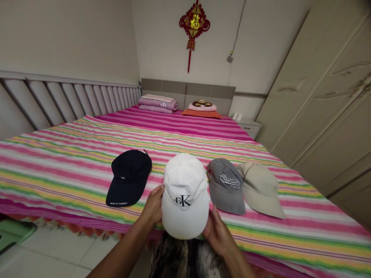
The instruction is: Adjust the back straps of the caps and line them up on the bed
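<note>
A white baseball cap with dark letters on its front is held between my two hands at the bed's near edge, brim towards me. My left hand grips its left side, and my right hand holds the brim's right side; some fingers are hidden beneath it. To the left lies a navy cap with small white lettering along its brim. Just right of the white cap rests a grey cap with white script, and beside it a beige cap, partly covered by the grey one.
A striped sheet covers the bed. Folded purple bedding and a pink-and-orange pile lie by the headboard. A slatted rail runs along the left, wardrobes stand right, and a green stool is at lower left.
</note>
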The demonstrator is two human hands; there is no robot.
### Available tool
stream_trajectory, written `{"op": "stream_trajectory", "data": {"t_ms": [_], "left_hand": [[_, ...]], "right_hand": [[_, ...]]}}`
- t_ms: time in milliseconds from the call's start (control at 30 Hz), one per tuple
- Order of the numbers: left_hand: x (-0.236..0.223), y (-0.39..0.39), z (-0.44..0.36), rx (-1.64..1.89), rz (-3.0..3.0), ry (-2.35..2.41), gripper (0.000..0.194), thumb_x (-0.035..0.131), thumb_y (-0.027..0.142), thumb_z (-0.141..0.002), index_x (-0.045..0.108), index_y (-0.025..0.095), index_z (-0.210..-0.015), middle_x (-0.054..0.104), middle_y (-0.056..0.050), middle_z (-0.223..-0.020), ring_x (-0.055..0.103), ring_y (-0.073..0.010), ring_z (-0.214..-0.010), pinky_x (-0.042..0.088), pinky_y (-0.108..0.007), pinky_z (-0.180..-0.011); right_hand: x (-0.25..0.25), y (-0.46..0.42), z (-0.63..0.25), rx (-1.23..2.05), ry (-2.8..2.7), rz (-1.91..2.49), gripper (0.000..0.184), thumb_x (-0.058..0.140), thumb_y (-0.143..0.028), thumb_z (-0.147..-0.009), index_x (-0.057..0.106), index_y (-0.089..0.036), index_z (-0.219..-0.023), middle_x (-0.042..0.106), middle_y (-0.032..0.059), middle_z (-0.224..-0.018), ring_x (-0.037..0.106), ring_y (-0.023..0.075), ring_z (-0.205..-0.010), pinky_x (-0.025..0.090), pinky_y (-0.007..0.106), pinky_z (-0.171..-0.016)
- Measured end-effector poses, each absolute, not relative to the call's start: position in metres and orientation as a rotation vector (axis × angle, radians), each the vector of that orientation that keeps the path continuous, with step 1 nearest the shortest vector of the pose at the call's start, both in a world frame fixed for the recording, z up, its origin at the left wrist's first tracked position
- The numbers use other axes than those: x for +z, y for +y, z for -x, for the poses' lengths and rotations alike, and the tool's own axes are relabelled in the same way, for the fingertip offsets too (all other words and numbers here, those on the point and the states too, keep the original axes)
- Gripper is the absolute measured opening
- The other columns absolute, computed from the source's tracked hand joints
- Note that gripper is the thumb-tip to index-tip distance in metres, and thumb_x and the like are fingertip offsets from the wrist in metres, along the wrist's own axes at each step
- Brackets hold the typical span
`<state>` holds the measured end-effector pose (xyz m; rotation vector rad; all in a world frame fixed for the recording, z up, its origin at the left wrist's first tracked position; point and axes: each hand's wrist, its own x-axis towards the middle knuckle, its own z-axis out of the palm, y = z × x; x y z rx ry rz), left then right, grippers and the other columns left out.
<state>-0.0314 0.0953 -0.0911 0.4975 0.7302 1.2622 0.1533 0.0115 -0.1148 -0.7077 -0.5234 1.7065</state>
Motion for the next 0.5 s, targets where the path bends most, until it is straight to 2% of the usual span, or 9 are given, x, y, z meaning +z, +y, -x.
{"op": "stream_trajectory", "data": {"t_ms": [100, 167, 267, 500], "left_hand": [[-0.091, 0.122, 0.023, 1.29, -0.512, 0.764, 0.022, 0.074, 0.021, -0.057, 0.055, 0.013, -0.067, 0.062, -0.001, -0.057, 0.056, -0.0118, -0.049, 0.045, -0.023, -0.053], [-0.093, 0.138, 0.014, 1.297, -0.51, 0.792, 0.022, 0.073, 0.02, -0.057, 0.053, 0.013, -0.065, 0.06, 0.0, -0.053, 0.054, -0.011, -0.047, 0.044, -0.022, -0.051], [-0.094, 0.159, -0.001, 1.289, -0.518, 0.814, 0.022, 0.071, 0.019, -0.058, 0.051, 0.014, -0.063, 0.057, 0.002, -0.048, 0.052, -0.0102, -0.043, 0.041, -0.022, -0.048], [-0.099, 0.2, -0.027, 1.192, -0.593, 0.923, 0.017, 0.067, 0.017, -0.058, 0.05, 0.012, -0.057, 0.057, -0.001, -0.047, 0.051, -0.0126, -0.041, 0.042, -0.026, -0.047]], "right_hand": [[-0.128, 0.005, -0.149, 1.663, -0.512, 0.888, 0.023, 0.068, -0.035, -0.072, 0.062, -0.014, -0.081, 0.07, 0.0043, -0.07, 0.066, 0.0146, -0.059, 0.049, 0.022, -0.052], [-0.13, 0.011, -0.148, 1.601, -0.454, 0.935, 0.022, 0.073, -0.029, -0.066, 0.058, -0.013, -0.069, 0.067, 0.0021, -0.06, 0.063, 0.012, -0.048, 0.047, 0.018, -0.044], [-0.125, 0.029, -0.151, 1.514, -0.366, 0.943, 0.024, 0.076, -0.024, -0.063, 0.054, -0.015, -0.067, 0.064, -0.0016, -0.053, 0.061, 0.0102, -0.044, 0.048, 0.017, -0.042], [-0.124, 0.069, -0.157, 1.427, -0.194, 1.038, 0.02, 0.068, -0.013, -0.071, 0.048, -0.017, -0.068, 0.063, -0.0015, -0.051, 0.064, 0.012, -0.048, 0.054, 0.02, -0.048]]}}
